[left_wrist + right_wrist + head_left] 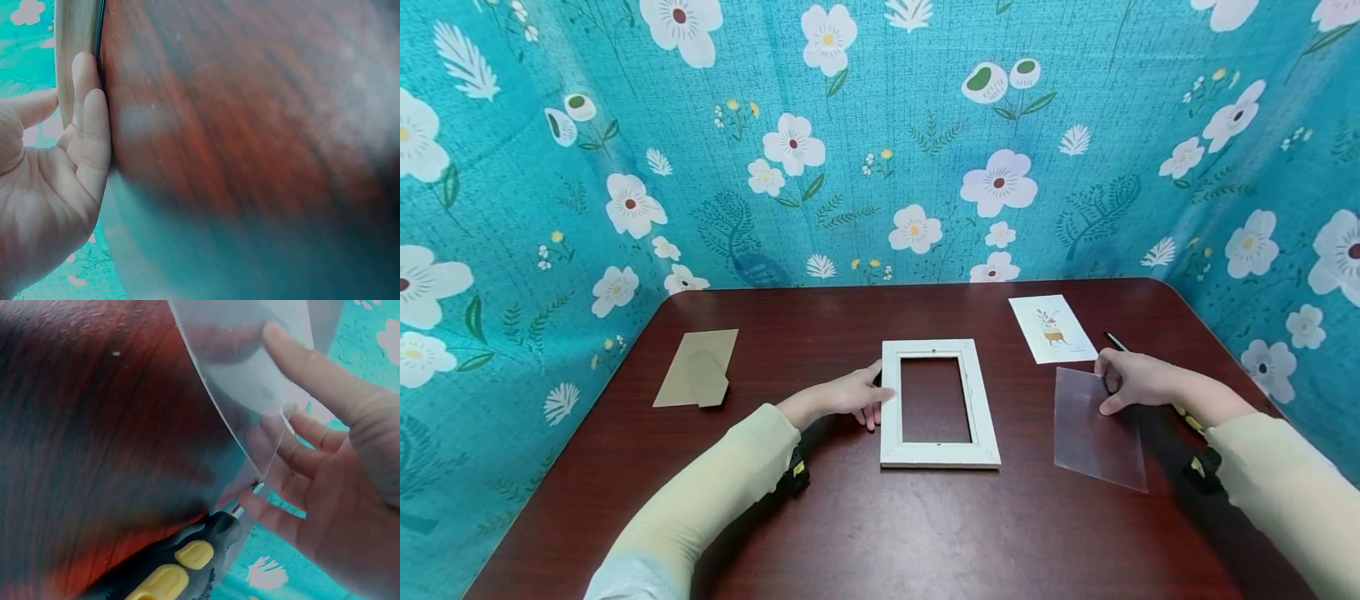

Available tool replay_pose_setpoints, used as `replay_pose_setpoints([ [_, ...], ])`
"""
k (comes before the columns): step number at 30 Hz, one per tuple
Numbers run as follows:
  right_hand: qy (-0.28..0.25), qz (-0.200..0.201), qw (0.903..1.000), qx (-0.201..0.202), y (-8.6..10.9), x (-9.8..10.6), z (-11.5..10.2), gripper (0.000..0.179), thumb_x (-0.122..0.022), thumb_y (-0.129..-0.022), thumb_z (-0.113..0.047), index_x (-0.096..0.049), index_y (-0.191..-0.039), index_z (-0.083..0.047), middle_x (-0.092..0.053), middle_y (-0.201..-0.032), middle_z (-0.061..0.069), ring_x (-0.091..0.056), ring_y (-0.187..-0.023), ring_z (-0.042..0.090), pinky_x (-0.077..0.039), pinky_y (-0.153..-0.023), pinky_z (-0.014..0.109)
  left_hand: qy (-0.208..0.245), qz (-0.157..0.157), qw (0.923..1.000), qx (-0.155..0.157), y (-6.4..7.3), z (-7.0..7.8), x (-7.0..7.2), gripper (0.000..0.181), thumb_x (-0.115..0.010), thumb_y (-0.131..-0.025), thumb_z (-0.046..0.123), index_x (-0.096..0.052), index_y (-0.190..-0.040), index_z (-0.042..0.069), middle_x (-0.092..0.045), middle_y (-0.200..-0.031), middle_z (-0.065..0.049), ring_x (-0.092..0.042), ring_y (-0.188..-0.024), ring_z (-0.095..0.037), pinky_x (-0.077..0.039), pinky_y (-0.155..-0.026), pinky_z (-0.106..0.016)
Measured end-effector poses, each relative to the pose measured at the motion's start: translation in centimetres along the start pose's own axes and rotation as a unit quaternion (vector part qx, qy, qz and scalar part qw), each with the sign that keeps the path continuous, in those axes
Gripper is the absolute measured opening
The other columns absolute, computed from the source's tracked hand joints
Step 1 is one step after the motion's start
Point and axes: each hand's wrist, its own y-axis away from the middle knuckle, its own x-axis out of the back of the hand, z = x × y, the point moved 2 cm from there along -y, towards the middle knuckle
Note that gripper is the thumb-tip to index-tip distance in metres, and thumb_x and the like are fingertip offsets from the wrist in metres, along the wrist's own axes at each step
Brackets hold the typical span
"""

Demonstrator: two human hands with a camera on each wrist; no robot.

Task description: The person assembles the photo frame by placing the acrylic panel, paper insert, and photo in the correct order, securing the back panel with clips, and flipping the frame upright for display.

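A white picture frame (940,455) lies in the middle of the table, its opening showing the dark wood. My left hand (850,396) holds the frame's left side, thumb over the edge; in the left wrist view the fingers (95,134) lie along its side. At the right, my right hand (1138,382) pinches a clear plastic sheet (1090,437) near its top edge, thumb on one face. The sheet is tilted above the table. A screwdriver (181,565) with a black and yellow handle lies under the right hand, partly hidden by that arm in the head view.
A brown backing board (688,371) with a stand leg lies at the left of the table. A white card (1052,329) printed with a plant picture is at the back right. Flowered teal cloth (865,167) hangs behind the dark red table (820,321) and at both sides.
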Motion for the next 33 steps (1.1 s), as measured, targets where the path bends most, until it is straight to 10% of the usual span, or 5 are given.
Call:
replay_pose_setpoints([
  [6, -0.084, -0.016, 0.9959, 0.028, 0.4, 0.4, 1.3, 0.025, -0.074, -0.084, -0.007, -0.058, -0.099, 0.005, -0.055, -0.08, 0.002, -0.051, -0.072, 0.013, -0.044, -0.063, 0.027, -0.006, 0.002, 1.0, -0.001, -0.2, -0.1, 0.1, 0.078, -0.049, -0.104, 0.018, 0.011, -0.154, 0.008, -0.062, -0.069, -0.013, -0.061, -0.052, -0.018, -0.053, -0.058, -0.032],
  [13, -0.209, -0.017, 0.9778, -0.009, 1.3, 1.1, 3.0, 0.035, -0.065, -0.094, -0.013, -0.054, -0.118, 0.01, -0.061, -0.09, 0.008, -0.055, -0.077, 0.016, -0.051, -0.069, 0.031, -0.011, 0.006, 0.9999, 0.0, -0.3, 0.0, 0.1, 0.079, -0.049, -0.103, 0.017, 0.01, -0.154, 0.007, -0.062, -0.066, -0.011, -0.06, -0.051, -0.018, -0.052, -0.056, -0.032],
  [33, -0.311, 0.042, 0.9496, 0.012, 0.8, 2.2, 1.6, 0.032, -0.049, -0.103, -0.021, -0.043, -0.126, 0.001, -0.064, -0.087, 0.01, -0.052, -0.054, 0.02, -0.039, -0.047, 0.029, -0.007, 0.01, 0.9999, 0.005, 0.0, 0.2, 0.0, 0.076, -0.049, -0.104, 0.017, 0.007, -0.155, 0.008, -0.061, -0.066, -0.011, -0.06, -0.051, -0.017, -0.052, -0.057, -0.031],
])
